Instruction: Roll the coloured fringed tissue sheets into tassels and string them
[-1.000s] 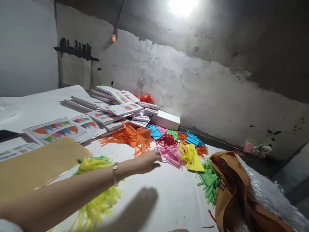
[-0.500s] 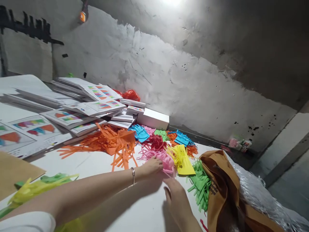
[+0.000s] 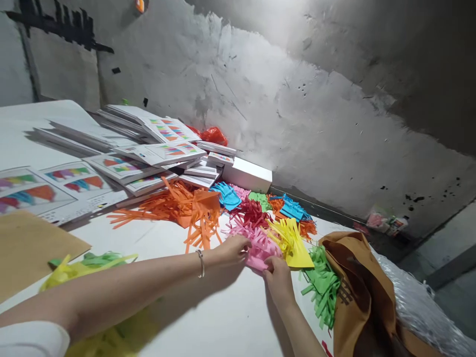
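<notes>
A pink paper tassel fringe (image 3: 257, 261) lies on the white table (image 3: 223, 312), its cut strips fanned out toward the back. My left hand (image 3: 233, 249), with a bracelet at the wrist, pinches its left edge. At its right edge, my right hand (image 3: 278, 277) grips the band between thumb and fingers. Just right of the pink piece is a yellow fringe (image 3: 299, 253), with a green one (image 3: 323, 287) beyond it. Behind it are dark red strips (image 3: 252, 213). Orange fringes (image 3: 204, 213) form a heap to the left.
Stacks of printed white boxes or cards (image 3: 159, 153) stand at the back left, beside a plain white box (image 3: 248, 174). A brown bag (image 3: 357, 282) and clear plastic wrap (image 3: 420, 297) lie on the right. Yellow strips (image 3: 70, 272) and brown card (image 3: 33, 248) are at the left.
My right hand has moved up onto the pink fringe and closed on its edge. The pink band now shows flat between both hands. The view has shifted slightly.
</notes>
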Demonstrator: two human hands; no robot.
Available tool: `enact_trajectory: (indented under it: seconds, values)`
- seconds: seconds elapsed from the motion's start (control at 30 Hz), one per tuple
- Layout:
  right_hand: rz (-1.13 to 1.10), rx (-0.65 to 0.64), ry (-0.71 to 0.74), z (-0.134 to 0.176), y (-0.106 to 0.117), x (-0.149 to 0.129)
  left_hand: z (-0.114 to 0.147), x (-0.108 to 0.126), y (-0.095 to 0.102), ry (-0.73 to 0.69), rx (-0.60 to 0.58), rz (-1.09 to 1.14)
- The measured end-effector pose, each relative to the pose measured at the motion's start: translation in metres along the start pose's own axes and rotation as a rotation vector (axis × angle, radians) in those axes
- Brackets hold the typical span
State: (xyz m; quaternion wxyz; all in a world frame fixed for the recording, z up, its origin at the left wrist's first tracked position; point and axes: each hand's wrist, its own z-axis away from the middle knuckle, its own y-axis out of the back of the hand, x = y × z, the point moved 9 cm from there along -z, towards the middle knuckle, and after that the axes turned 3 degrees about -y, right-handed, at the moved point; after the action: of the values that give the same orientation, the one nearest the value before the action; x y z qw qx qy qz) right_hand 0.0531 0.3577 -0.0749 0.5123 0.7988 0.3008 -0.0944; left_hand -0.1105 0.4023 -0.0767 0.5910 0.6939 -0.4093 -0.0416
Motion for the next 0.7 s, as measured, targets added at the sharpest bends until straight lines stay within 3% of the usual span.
enact_trajectory:
  seconds: [0.2, 0.43, 0.57, 0.7]
  values:
    - [-0.018, -0.004, 0.019, 0.002, 0.004, 0.0, -0.001, -0.007, -0.006, 0.104, 0.002, 0.017]
    - [0.041, -0.02, 0.123, 0.005, -0.003, -0.012, 0.003, -0.006, -0.013, 0.06, -0.039, 0.029]
    - [0.039, 0.018, 0.147, 0.002, -0.005, -0.013, 0.009, -0.004, -0.003, 0.053, 0.064, 0.068]
    - [-0.027, 0.11, 0.125, 0.002, 0.009, -0.007, 0.014, -0.004, 0.011, 0.037, 0.196, 0.134]
